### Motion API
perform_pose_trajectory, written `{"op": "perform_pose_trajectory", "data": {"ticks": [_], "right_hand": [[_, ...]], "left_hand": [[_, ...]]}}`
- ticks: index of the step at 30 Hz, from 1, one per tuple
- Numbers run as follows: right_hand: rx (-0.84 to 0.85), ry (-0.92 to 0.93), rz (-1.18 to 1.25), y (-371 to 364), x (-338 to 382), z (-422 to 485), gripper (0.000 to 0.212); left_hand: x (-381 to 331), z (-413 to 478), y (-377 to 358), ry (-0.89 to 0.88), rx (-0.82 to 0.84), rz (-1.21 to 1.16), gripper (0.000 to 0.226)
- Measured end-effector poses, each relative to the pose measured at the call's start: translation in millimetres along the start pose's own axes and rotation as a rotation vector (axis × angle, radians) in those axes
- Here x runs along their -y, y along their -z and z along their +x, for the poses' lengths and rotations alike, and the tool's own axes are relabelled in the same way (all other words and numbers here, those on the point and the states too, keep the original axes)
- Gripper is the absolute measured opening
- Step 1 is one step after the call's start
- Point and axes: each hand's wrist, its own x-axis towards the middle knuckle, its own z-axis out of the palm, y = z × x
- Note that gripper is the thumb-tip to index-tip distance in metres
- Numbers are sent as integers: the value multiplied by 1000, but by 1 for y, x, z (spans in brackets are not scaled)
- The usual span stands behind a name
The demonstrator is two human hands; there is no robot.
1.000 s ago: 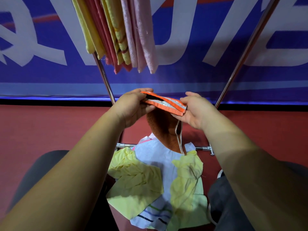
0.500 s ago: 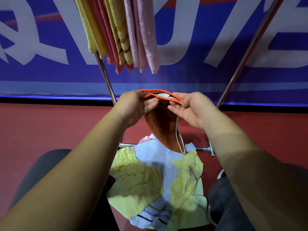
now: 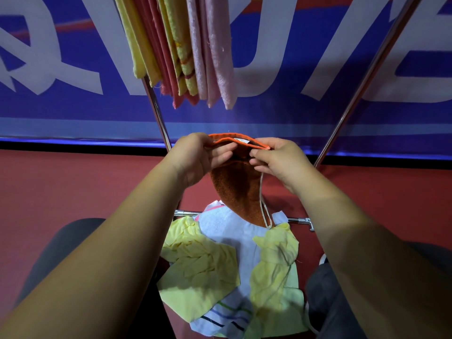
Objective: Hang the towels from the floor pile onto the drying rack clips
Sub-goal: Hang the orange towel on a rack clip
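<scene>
An orange towel (image 3: pixel 234 189) with a white cord hangs folded between my two hands. My left hand (image 3: pixel 195 156) pinches its top edge on the left, and my right hand (image 3: pixel 281 159) pinches the same edge on the right. Below them a floor pile (image 3: pixel 232 270) of yellow, white and striped towels lies between my knees. Several yellow, red and pink towels (image 3: pixel 186 47) hang overhead from the drying rack; its clips are out of frame. Two slanted metal rack legs (image 3: pixel 156 111) run down behind my hands.
The rack's lower crossbar (image 3: pixel 299 220) lies on the red floor just behind the pile. A blue banner with large white letters (image 3: pixel 61 57) stands behind the rack. My dark-trousered knees (image 3: pixel 342 302) flank the pile.
My hands have drawn closer together and turned the orange towel's top edge from a flat, tilted fold into an arched one. The camera has tilted slightly.
</scene>
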Motion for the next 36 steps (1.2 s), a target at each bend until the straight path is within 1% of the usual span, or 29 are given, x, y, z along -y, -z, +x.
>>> {"op": "perform_pose_trajectory", "data": {"ticks": [2,3,7,14,18,22,27,32,34,36], "right_hand": [[17,-8,16,0,3,-2,19],[27,-14,22,0,4,-3,18],[57,-50,110,1,4,-2,26],[92,-120,384,5,6,-1,25],[90,-152,493,5,7,0,19],[51,-165,508,7,6,2,19],[98,-137,440,5,4,1,28],[81,-149,453,6,4,1,17],[75,-152,466,6,4,2,19],[62,-144,457,6,3,2,21]], "left_hand": [[-1,0,0,-2,-3,19,43],[-1,1,0,-5,-6,31,43],[-2,2,1,-13,-18,63,42],[-4,0,1,-14,-20,75,42],[-4,0,1,-7,-18,98,42],[-3,-2,-2,2,-13,105,41],[-4,-2,-2,3,-23,103,42],[-3,-2,-1,11,-23,109,41],[-2,-1,0,4,-24,119,37],[-1,0,1,-25,-53,183,25]]}}
